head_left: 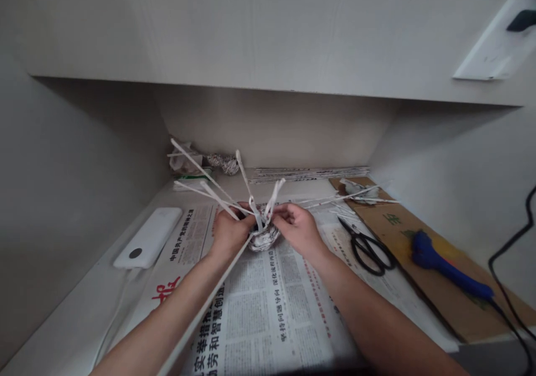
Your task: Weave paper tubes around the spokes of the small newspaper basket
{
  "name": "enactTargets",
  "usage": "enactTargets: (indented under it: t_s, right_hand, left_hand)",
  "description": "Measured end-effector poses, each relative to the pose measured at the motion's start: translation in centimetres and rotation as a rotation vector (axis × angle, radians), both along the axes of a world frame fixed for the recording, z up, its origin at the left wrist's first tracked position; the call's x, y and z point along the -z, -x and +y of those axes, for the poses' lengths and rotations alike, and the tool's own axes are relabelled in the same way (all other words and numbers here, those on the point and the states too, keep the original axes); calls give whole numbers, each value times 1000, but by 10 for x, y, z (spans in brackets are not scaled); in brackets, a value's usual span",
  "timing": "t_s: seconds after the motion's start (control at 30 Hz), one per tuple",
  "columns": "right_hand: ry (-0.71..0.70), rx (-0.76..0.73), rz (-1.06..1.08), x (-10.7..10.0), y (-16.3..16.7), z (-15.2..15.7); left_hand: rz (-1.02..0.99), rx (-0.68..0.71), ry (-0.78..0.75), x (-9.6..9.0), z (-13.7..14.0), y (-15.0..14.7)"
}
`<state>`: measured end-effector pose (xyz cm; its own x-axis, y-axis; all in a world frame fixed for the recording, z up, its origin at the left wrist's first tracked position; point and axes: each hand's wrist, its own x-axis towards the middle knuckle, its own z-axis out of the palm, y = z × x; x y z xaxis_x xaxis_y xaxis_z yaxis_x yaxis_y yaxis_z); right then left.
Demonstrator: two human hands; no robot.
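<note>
Between my hands, over the newspaper, is a small round piece woven from rolled newspaper strips (pixel 264 240). Several pale paper rods (pixel 215 197) stick up and out of it, and one long rod runs down toward me past my left forearm. My left hand (pixel 232 228) is closed on the left side of the woven piece, its thumb at the base of the rods. My right hand (pixel 296 226) pinches at the right edge, thumb and fingers together by an upright rod. What exactly lies between the right fingertips is partly hidden.
Newspaper (pixel 251 309) covers the desk. Black scissors (pixel 368 250) and a blue glue gun (pixel 448 267) on cardboard (pixel 377 220) lie right. A white power bank (pixel 148 239) lies left. Behind are a bundle of paper rods (pixel 310 173) and woven balls (pixel 224 163).
</note>
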<state>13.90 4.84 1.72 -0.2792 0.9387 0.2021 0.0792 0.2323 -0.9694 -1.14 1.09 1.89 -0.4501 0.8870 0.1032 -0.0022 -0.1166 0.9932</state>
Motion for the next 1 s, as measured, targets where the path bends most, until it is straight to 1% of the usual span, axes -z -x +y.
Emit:
enactTargets:
  t_s: [0.07, 0.13, 0.37, 0.5, 0.57, 0.63, 0.73, 0.8, 0.87, 1.0]
  right_hand:
    - [-1, -27, -55, 2, 0, 1]
    - [2, -48, -105, 4, -1, 2]
    - [-31, -37, -225, 7, -1, 2]
    - [-110, -5, -299, 6, 0, 0]
    - [-132, 44, -283, 5, -1, -2]
    - [-100, 75, -211, 4, 0, -3]
    - [-42, 69, -97, 7, 3, -2]
    - [-32, 62, -73, 11, 5, -1]
    - [-8, 54, -56, 14, 6, 2]
    - [103, 7, -7, 15, 4, 8]
  left_hand:
    - [48, 23, -33, -1, -3, -3]
    - [50, 23, -47, 0, -4, -5]
    - [167, 58, -7, 2, -3, -4]
    - [158, 63, 23, -1, -4, -6]
    - [140, 67, 27, -2, -5, -7]
    - [143, 59, 22, -3, -5, -9]
    - [177, 31, 11, -1, -6, -10]
    - [160, 30, 18, 0, -6, -11]
    - [133, 49, 16, 0, -6, -12]
    - [136, 134, 30, 0, -5, -11]
